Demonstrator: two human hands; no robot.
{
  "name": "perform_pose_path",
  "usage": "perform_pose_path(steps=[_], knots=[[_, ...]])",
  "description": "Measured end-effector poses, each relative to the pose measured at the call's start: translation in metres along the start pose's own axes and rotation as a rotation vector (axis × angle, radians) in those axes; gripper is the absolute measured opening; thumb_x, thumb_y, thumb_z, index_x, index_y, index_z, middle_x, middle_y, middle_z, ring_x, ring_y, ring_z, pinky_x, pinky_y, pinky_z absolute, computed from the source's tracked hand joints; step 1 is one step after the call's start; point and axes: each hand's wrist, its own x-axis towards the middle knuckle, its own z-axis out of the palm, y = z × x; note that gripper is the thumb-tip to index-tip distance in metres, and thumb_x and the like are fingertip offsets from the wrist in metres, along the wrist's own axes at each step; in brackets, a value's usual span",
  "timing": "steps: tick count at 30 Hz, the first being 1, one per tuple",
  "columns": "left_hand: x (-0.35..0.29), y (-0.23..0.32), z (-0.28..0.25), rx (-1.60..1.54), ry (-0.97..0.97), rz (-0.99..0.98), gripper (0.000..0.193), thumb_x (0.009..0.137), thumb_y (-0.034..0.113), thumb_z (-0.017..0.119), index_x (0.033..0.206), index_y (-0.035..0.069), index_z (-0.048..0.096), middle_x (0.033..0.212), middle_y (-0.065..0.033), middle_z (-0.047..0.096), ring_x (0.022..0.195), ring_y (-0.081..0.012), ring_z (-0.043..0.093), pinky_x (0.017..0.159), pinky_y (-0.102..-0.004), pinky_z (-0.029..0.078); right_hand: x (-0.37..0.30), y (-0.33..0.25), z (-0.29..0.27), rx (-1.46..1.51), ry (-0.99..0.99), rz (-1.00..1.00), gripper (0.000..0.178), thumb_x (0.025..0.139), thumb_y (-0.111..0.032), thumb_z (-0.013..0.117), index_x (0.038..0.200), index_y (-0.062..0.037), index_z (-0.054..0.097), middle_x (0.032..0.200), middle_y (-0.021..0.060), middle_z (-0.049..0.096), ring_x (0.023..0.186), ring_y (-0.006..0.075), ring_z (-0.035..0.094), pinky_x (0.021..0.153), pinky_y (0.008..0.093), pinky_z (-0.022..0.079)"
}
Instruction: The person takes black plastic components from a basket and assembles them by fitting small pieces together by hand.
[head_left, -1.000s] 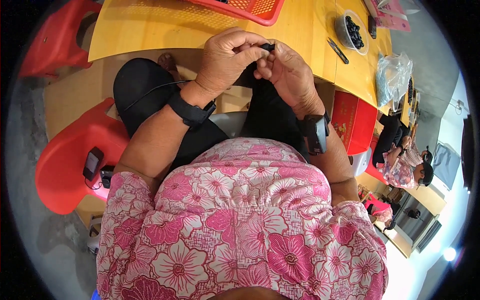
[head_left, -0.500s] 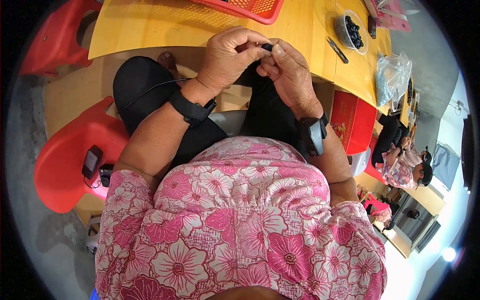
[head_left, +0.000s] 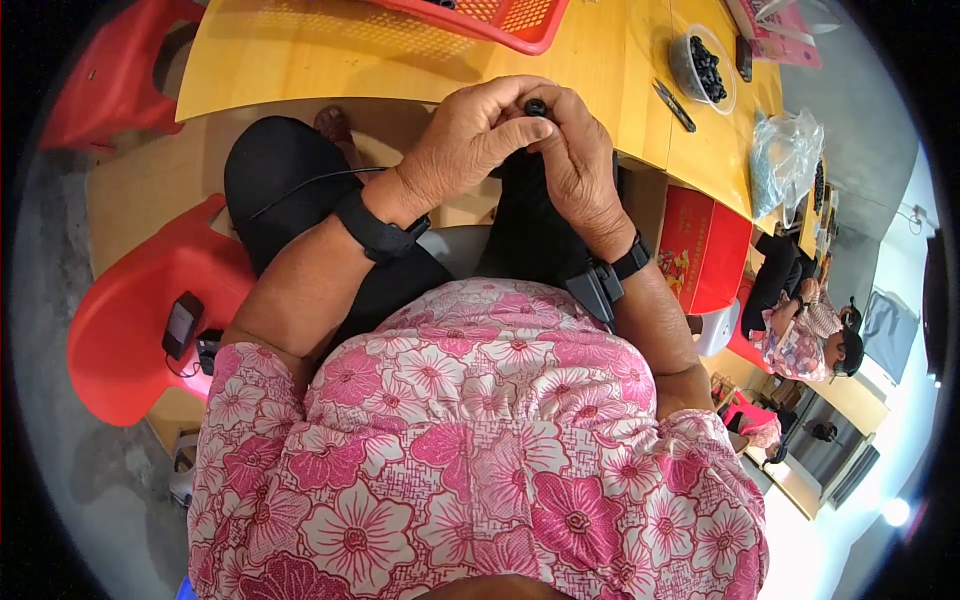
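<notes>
- Piece (head_left: pixel 535 106), small, black, round-ended: upper centre of frame, between left hand (head_left: pixel 465 140) and right hand (head_left: pixel 580 165). Both are closed together on it, fingers overlapping; exact fingertip contacts partly hidden.
- Progress, judged: this piece is in work, not yet set down. What is done to it, or left to do, too small and covered to tell.
- Slim dark tool (head_left: pixel 674 107), upper right: lies on yellow table (head_left: pixel 605 95), untouched.
- Red basket (head_left: pixel 538 43), top edge: contents mostly cut off.
- Clear tub (head_left: pixel 683 72), upper right: holds many black pieces (head_left: pixel 708 72); finished or waiting, cannot tell.
- Co-worker (head_left: pixel 790 330), far right: seated apart.
</notes>
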Motion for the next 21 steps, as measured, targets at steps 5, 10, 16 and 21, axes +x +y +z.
perform_pose_path(steps=[5,10,16,21], knots=[[0.0,-0.002,0.005,0.029,0.008,0.03,0.043,0.09,0.029,0.059,0.123,0.002,0.052,0.072,0.0048,0.049,0.055,-0.0006,0.041,0.047,-0.0151,0.036,-0.001,0.004,0.0,-0.002,0.011,-0.018,0.018,0.092,-0.011,0.046,0.104,0.0012,0.052,0.089,0.0136,0.058,0.078,0.0242,0.058,0.072,0.0308,0.048],[0.0,-0.008,0.006,0.093,0.056,0.088,0.04,0.091,0.027,0.058,0.122,0.002,0.053,0.074,0.0043,0.051,0.057,-0.0013,0.042,0.048,-0.0154,0.037,0.002,0.004,-0.001,-0.03,0.005,-0.028,0.022,0.095,-0.016,0.045,0.105,0.0016,0.052,0.087,0.0096,0.059,0.075,0.0148,0.058,0.069,0.0264,0.048],[0.002,-0.005,0.006,0.042,0.095,0.155,0.032,0.09,0.014,0.059,0.12,0.005,0.055,0.079,0.0036,0.055,0.062,-0.0021,0.048,0.052,-0.0156,0.042,0.003,0.002,-0.007,0.308,-0.015,0.198,0.02,0.093,-0.014,0.046,0.104,0.0021,0.053,0.084,0.0087,0.058,0.073,0.0169,0.057,0.07,0.0283,0.046],[0.002,-0.002,-0.002,0.055,0.094,0.121,0.026,0.085,0.002,0.062,0.111,0.006,0.061,0.079,0.0032,0.055,0.067,-0.0025,0.053,0.055,-0.0158,0.044,0.0,0.013,-0.005,0.781,-0.112,0.288,0.027,0.097,-0.021,0.042,0.104,0.002,0.053,0.074,0.0005,0.048,0.064,0.0095,0.048,0.067,0.0226,0.045]])
